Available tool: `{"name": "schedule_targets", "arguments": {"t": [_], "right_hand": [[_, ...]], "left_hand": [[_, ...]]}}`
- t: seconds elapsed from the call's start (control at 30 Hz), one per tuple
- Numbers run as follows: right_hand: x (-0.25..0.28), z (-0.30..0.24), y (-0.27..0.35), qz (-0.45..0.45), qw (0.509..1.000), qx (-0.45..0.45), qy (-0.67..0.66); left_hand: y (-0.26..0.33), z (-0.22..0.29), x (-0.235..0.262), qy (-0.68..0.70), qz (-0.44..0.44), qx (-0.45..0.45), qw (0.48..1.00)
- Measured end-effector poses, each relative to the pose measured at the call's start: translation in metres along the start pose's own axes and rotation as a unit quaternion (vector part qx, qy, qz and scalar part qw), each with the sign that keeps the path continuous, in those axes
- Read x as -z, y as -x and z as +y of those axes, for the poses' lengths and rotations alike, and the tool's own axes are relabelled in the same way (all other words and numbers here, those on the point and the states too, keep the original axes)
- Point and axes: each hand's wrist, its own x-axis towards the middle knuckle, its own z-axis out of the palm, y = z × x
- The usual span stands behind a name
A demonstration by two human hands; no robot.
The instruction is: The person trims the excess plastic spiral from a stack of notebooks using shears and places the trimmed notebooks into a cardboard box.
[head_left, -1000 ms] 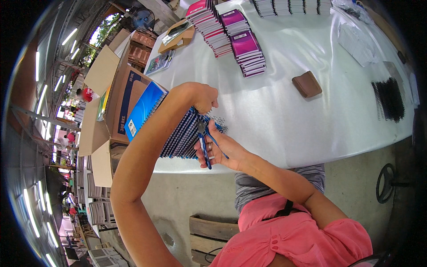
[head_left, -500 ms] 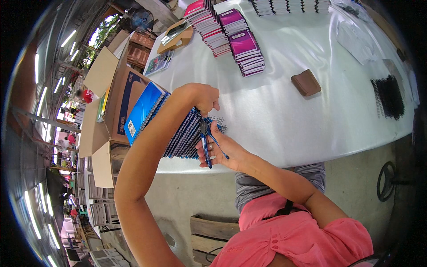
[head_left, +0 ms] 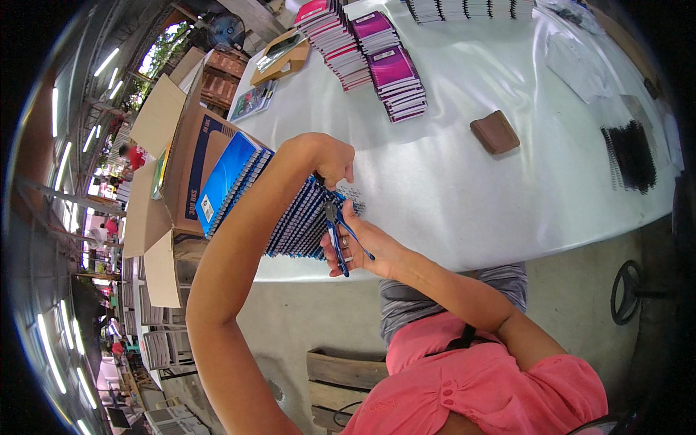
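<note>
Blue spiral-bound notebooks (head_left: 293,225) lie in a slanted, overlapping row at the table's near left edge, their wire coils facing up. My right hand (head_left: 366,246) is closed around a pair of pliers (head_left: 338,235) with blue handles, whose jaws point at the far right end of the coils. Just above them, my left hand (head_left: 330,158) bends down over that same end with its fingers curled. Its fingertips are hidden, so what they grip cannot be made out. Small wire pieces (head_left: 354,196) lie beside the jaws. My left forearm covers part of the row.
An open cardboard box (head_left: 206,167) stands left of the notebooks. Farther back are stacks of red notebooks (head_left: 333,43) and purple notebooks (head_left: 391,69). A brown block-like object (head_left: 495,133) sits to the right, and a bundle of black coils (head_left: 631,156) lies near the right edge.
The whole view has shifted slightly. Both hands stay at the same end of the notebook row, and the pliers remain in my right hand with little visible movement.
</note>
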Motion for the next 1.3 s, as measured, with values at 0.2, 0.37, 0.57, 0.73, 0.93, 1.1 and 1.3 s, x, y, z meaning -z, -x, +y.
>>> {"name": "schedule_targets", "arguments": {"t": [0.2,0.37,0.57,0.73,0.93,1.1,1.3], "right_hand": [[0.009,-0.001,-0.005,-0.017,1.000,-0.012,-0.002],[-0.001,-0.002,-0.002,0.003,1.000,0.002,-0.002],[0.007,-0.003,-0.006,-0.027,0.997,-0.039,-0.057],[0.006,0.010,-0.002,-0.039,0.999,-0.028,-0.020],[0.010,0.011,-0.004,-0.009,1.000,-0.010,-0.002],[0.007,0.012,-0.002,0.003,1.000,-0.017,-0.002],[0.008,0.010,-0.004,-0.003,1.000,-0.001,0.000]], "left_hand": [[0.001,0.008,0.003,0.002,-0.009,0.025,1.000],[-0.003,0.002,-0.005,0.019,0.011,0.031,0.999],[-0.004,0.009,-0.007,-0.015,0.030,0.021,0.999],[-0.007,0.009,-0.010,-0.024,0.036,0.013,0.999],[-0.003,0.016,-0.007,-0.011,0.045,0.028,0.999],[0.000,0.017,-0.008,-0.010,0.047,0.030,0.998],[-0.002,0.018,-0.007,-0.010,0.035,0.051,0.998]]}}
